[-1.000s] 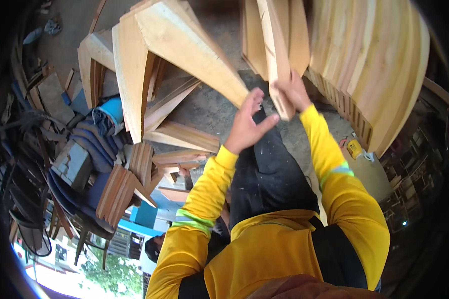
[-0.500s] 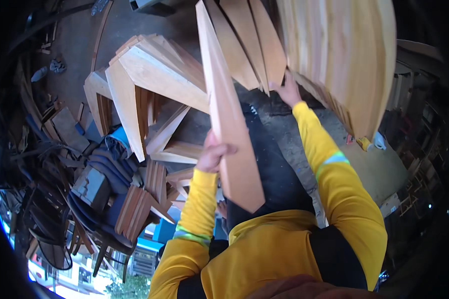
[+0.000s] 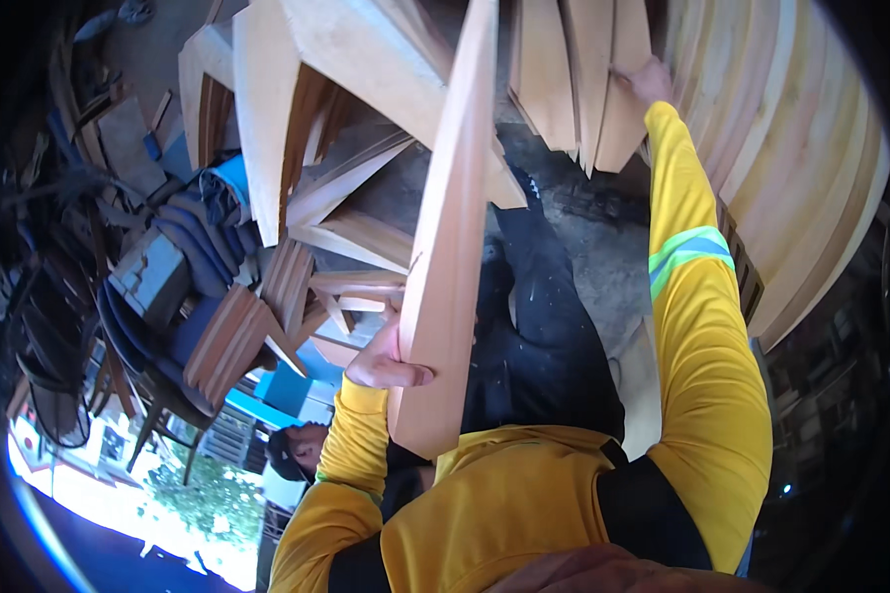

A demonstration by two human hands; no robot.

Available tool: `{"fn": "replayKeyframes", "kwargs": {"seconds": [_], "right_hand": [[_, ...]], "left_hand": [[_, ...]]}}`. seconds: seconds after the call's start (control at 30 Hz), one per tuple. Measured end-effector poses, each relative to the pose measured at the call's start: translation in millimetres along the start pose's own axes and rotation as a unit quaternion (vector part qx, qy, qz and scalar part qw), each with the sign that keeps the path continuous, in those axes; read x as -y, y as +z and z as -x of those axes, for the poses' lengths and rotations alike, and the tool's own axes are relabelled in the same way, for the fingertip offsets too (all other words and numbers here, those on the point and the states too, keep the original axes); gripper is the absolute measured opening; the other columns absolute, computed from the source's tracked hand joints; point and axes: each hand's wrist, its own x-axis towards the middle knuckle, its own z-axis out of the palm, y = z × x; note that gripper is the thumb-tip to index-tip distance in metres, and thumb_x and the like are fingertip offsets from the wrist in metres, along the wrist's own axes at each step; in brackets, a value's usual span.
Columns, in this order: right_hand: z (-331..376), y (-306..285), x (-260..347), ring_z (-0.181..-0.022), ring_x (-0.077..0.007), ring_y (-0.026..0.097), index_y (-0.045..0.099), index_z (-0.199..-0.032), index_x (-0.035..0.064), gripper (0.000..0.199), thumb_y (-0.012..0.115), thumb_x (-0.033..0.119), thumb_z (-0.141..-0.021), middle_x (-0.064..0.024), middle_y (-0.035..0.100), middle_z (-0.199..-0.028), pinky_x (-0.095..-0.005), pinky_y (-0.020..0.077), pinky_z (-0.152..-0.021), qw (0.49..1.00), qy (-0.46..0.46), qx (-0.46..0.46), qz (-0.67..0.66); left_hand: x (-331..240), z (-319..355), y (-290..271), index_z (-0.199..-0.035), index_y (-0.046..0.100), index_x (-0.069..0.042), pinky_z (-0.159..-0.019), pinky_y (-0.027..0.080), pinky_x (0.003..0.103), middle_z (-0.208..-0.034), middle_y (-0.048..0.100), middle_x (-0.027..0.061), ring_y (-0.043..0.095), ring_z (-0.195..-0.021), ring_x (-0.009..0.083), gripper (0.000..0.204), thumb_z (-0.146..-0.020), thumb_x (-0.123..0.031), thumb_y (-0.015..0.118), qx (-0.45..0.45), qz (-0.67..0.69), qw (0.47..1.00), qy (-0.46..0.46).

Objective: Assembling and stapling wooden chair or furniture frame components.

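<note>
My left hand [image 3: 391, 361] grips a long, tapered wooden board [image 3: 445, 257] near its wide lower end, thumb across its face. The board stands upright before my body, narrowing toward the top of the view. At the upper right, my right arm is stretched out. My right hand [image 3: 648, 81] is closed on the edge of another tapered board [image 3: 621, 114], the rightmost of several leaning side by side. One finger lies on that board's face; the others are partly hidden. Left of it are similar boards [image 3: 544, 89].
Angled wooden pieces [image 3: 366, 59] are stacked at upper left, with smaller wooden frames [image 3: 356, 237] below. Curved striped planks [image 3: 791, 148] fill the right. Dark chairs [image 3: 59, 366] and a bundle of wood pieces [image 3: 232, 346] are at left. Another person [image 3: 302, 450] is at lower left.
The view has shifted, and things on the left appear higher. My left hand's board has come closer and stands more upright. My right hand has moved up along the leaning board's edge.
</note>
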Motion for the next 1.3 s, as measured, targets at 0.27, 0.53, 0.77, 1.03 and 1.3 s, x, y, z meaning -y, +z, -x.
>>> {"fn": "replayKeyframes", "kwargs": {"seconds": [0.27, 0.53, 0.77, 1.03, 1.3], "right_hand": [[87, -58, 24, -0.119, -0.0441, 0.062, 0.065, -0.124, -0.0073, 0.087, 0.076, 0.062, -0.073, -0.0298, 0.062, -0.129, -0.0475, 0.0492, -0.103, 0.995, 0.022, 0.006, 0.102], [313, -138, -21, -0.097, -0.0419, 0.070, 0.071, -0.106, -0.0048, 0.072, 0.078, 0.056, -0.068, -0.0282, 0.071, -0.102, -0.0491, 0.0551, -0.087, 0.997, 0.025, 0.075, 0.011], [500, -197, -143, -0.112, -0.0363, 0.062, 0.070, -0.109, 0.0009, 0.067, 0.073, 0.056, -0.071, -0.0223, 0.063, -0.120, -0.0452, 0.0477, -0.094, 0.885, -0.163, 0.372, -0.227], [759, -216, -271, -0.126, -0.0452, 0.051, 0.057, -0.133, 0.0128, 0.083, 0.081, 0.050, -0.062, -0.0244, 0.054, -0.135, -0.0527, 0.0397, -0.106, 0.966, -0.116, 0.115, -0.203], [901, -215, -442, -0.126, -0.0420, 0.051, 0.061, -0.131, 0.0141, 0.086, 0.083, 0.046, -0.055, -0.0207, 0.055, -0.133, -0.0518, 0.0414, -0.107, 0.982, 0.031, 0.022, -0.185]], "left_hand": [[11, 52, 19, -0.141, 0.048, 0.004, -0.105, 0.044, 0.036, -0.125, 0.063, 0.0113, 0.058, -0.120, 0.0217, 0.082, -0.062, -0.001, 0.068, -0.057, -0.091, 0.994, -0.010], [25, 112, 72, -0.130, 0.053, -0.001, -0.086, 0.055, 0.033, -0.113, 0.066, 0.0082, 0.067, -0.100, 0.0196, 0.066, -0.072, -0.011, 0.082, -0.110, -0.205, 0.971, 0.056], [67, 194, 182, -0.124, 0.054, 0.000, -0.078, 0.055, 0.032, -0.100, 0.065, 0.0066, 0.065, -0.086, 0.0201, 0.061, -0.065, 0.004, 0.065, -0.135, -0.349, 0.916, 0.145], [140, 198, 378, -0.128, 0.052, 0.004, -0.083, 0.054, 0.035, -0.109, 0.064, 0.0126, 0.064, -0.094, 0.0246, 0.069, -0.061, -0.007, 0.067, 0.029, -0.477, 0.852, 0.214], [250, 151, 516, -0.133, 0.049, 0.001, -0.089, 0.052, 0.037, -0.116, 0.062, 0.0142, 0.062, -0.100, 0.0270, 0.075, -0.061, -0.006, 0.067, 0.231, -0.543, 0.788, 0.173]]}}
